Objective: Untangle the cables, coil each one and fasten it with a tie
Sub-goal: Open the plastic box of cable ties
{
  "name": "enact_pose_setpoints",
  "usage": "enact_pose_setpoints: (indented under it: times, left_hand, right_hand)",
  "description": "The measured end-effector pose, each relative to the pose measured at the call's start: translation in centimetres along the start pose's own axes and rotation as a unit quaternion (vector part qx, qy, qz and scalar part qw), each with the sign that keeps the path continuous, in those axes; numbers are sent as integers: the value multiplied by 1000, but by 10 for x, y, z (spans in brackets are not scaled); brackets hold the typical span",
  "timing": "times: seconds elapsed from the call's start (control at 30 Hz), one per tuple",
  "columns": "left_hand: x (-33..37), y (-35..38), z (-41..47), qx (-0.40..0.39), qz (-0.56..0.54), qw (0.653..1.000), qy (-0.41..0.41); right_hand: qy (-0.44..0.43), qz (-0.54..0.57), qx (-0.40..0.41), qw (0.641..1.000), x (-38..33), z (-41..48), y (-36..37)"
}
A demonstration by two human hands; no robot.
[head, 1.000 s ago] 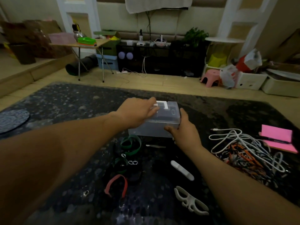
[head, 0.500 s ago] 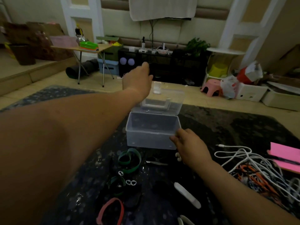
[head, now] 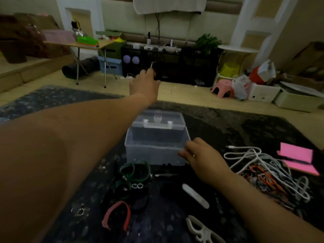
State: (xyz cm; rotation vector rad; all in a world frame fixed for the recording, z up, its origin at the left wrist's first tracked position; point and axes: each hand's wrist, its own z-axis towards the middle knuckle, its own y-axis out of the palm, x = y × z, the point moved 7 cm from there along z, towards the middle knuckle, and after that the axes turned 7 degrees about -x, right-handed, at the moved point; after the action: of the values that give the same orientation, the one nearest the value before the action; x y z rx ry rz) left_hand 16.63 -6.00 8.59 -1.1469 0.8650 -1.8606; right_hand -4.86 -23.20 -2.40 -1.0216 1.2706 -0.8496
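Right hand (head: pixel 198 155) pinches the near rim of the clear plastic box (head: pixel 154 155) to steady it; left hand (head: pixel 144 85), stretched far beyond, hides its grip.

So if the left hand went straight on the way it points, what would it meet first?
Nothing close: the left hand is raised beyond the open clear box, fingers aimed at the black shelf unit by the wall. Depth unclear.

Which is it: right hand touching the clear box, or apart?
Touching: head view shows the right hand pinching the clear box at its right front rim.
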Motion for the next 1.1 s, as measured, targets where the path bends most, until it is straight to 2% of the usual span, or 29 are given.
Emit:
enact_pose_setpoints:
  times: [0.1, 0.17, 0.23, 0.3, 0.33, 0.4, 0.47, 0.57, 0.67, 0.77, 0.87, 1.0, 1.1]
  left_hand:
    - [10, -11, -52, 4, -76, 996, 41]
    - [18, -16, -103, -36, -152, 983, 97]
    - [21, -9, -158, -98, -105, 978, 154]
    - [9, 2, -198, -146, -32, 976, 161]
    - [-1, 8, -208, -154, -14, 976, 152]
    - [-24, 13, -211, -139, -10, 981, 135]
    - [-46, 15, -205, -125, -38, 985, 116]
    - [-63, 18, -199, -120, -91, 988, 44]
    - [-56, 13, -208, -131, -130, 982, -35]
    - [-58, 12, -209, -164, -151, 970, -94]
    - [-63, 18, -212, -203, -179, 957, -101]
    - [-68, 11, -216, -198, -219, 947, -128]
    - [-67, 8, -220, -179, -240, 945, -130]
  right_hand:
    - [18, 10, 3, 1000, -2, -1, -2]
    - [19, 35, 11, 999, -5, -6, -6]
    - [32, 139, 38, 989, 4, -11, -13]
    - [72, 244, 80, 964, 32, -13, -22]
    - [99, 262, 102, 954, 46, -14, -28]
    - [137, 219, 116, 959, 71, -15, -31]
    - [147, 144, 55, 977, 75, -15, -15]
    - [117, 72, -54, 989, 57, -13, 22]
    - [98, -12, -76, 992, 46, -10, 33]
    - [76, -1, -82, 994, 34, -14, 25]
    - [66, 21, -151, 986, 31, -34, 15]
    - [64, -5, -243, 968, 21, -67, 12]
    - [63, -44, -238, 968, 20, -72, 18]
